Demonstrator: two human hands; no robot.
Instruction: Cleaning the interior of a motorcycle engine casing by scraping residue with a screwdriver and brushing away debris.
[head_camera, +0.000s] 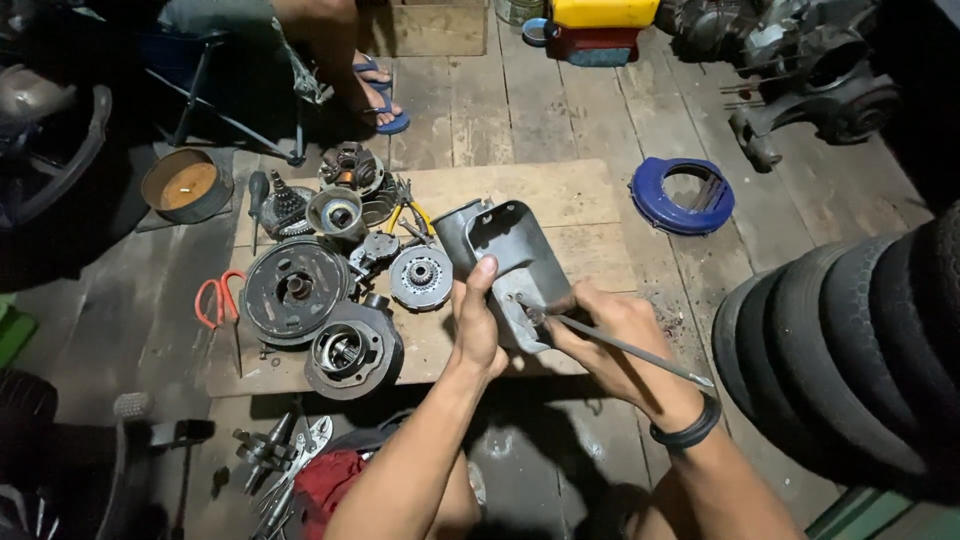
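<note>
From the head camera we look down at a wooden board (560, 195) laid on a plank floor, serving as our work surface. Our left hand (478, 325) wraps its fingers around the near edge of a grey metal cover (500, 250), thumb up along its side, tilting the part up off the board so its inner face turns toward us. Our right hand (610, 335) is closed around a long thin metal rod (625, 348), held like a pen, with its tip pressed against the lower lip of the cover; the left hand's hold seems to steady the cover against that push. A black band (690, 432) sits on the right wrist.

To the left on the board, engine pieces lie close together within reach: a round drum-like plate (292, 288), a finned cylinder (352, 350), a small toothed disc (421, 275), and yellow-handled pliers (415, 212). Red-handled scissors (218, 298) rest at the board's left edge. Further off lie a blue round shroud (682, 195), a brown bowl (186, 184), and stacked tyres (850, 350) at right. Another person's sandalled feet (380, 95) stand beyond the board.
</note>
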